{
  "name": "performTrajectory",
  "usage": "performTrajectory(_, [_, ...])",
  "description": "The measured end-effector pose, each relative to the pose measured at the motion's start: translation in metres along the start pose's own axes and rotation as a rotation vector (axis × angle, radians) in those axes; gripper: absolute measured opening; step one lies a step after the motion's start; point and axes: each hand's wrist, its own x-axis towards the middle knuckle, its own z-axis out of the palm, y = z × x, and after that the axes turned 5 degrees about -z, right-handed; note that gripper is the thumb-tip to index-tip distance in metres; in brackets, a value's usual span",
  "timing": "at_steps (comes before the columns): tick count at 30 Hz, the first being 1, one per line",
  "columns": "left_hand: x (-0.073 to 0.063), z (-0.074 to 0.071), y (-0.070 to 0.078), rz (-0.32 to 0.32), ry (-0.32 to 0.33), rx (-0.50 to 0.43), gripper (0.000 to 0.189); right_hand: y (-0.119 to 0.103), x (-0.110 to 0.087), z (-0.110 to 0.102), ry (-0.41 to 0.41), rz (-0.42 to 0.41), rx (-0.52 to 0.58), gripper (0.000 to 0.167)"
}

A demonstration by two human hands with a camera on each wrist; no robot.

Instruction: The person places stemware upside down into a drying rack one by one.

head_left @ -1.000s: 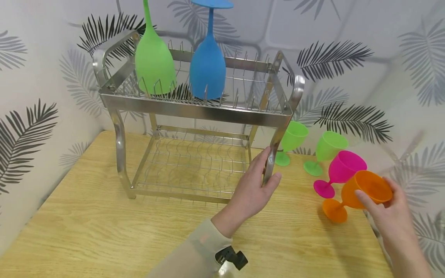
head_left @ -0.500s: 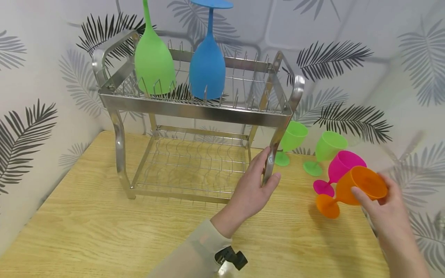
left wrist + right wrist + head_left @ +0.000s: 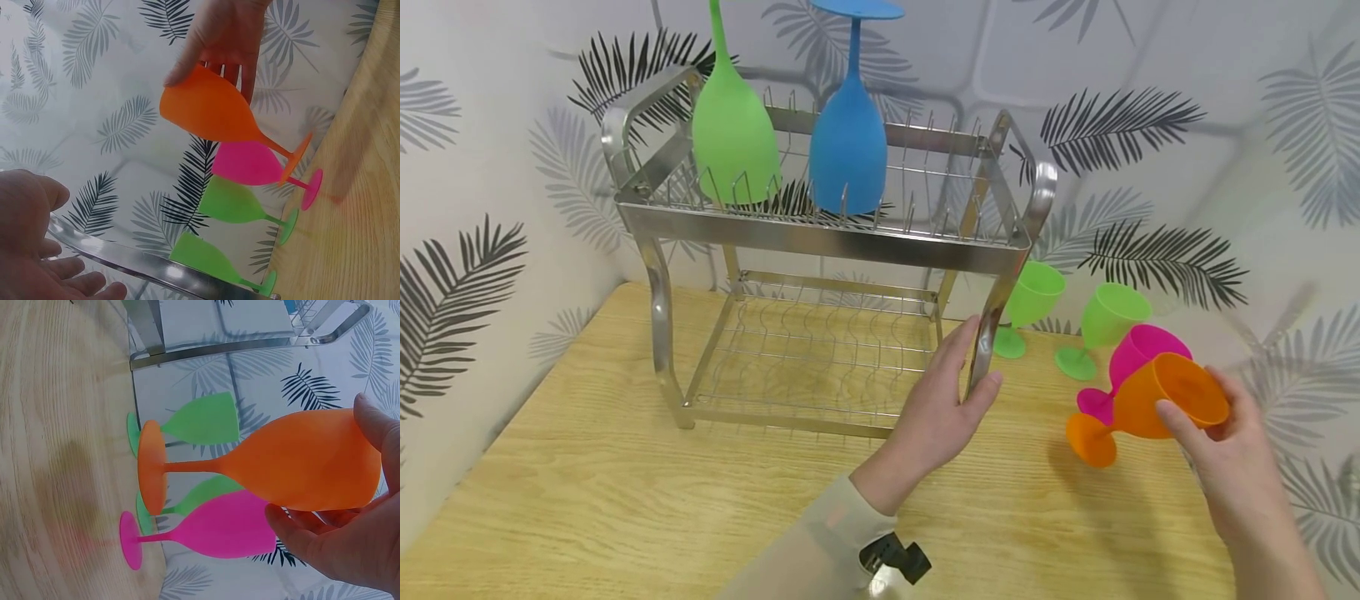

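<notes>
Facing bench (image 3: 625,500) w/ 2-tier metal rack (image 3: 820,240) — holding orange goblet (image 3: 1138,410) tilted over bench, near pink goblet (image 3: 1138,350), pinched in R hand (image 3: 1236,450) btwn thumb & fingers; resting L hand (image 3: 928,417) at rack's R post (image 3: 988,335), fingers loosely spread

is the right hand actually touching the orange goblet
Touching. The right wrist view shows the right hand gripping the orange goblet, its thumb lying against the bowl near the rim.
</notes>
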Motion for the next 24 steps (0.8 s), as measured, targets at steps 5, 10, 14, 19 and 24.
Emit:
performTrajectory(5, [-0.002,-0.002,0.000,-0.015,0.005,0.013,0.074,-0.003,0.000,0.002,-0.010,-0.016,0.044,0.083])
performTrajectory(10, [-0.004,-0.004,-0.001,-0.017,0.012,0.022,0.074,-0.006,-0.002,0.008,-0.016,-0.054,0.109,0.067])
performTrajectory(14, [-0.007,-0.006,0.000,-0.020,0.015,0.027,0.074,-0.007,-0.003,0.013,-0.024,-0.077,0.173,0.057])
performTrajectory(19, [-0.008,-0.010,-0.001,-0.022,0.015,0.014,0.074,-0.009,-0.004,0.019,-0.041,-0.092,0.206,0.056])
performTrajectory(24, [-0.010,-0.013,-0.003,-0.034,0.006,0.003,0.074,-0.009,-0.004,0.021,-0.061,-0.102,0.253,0.057])
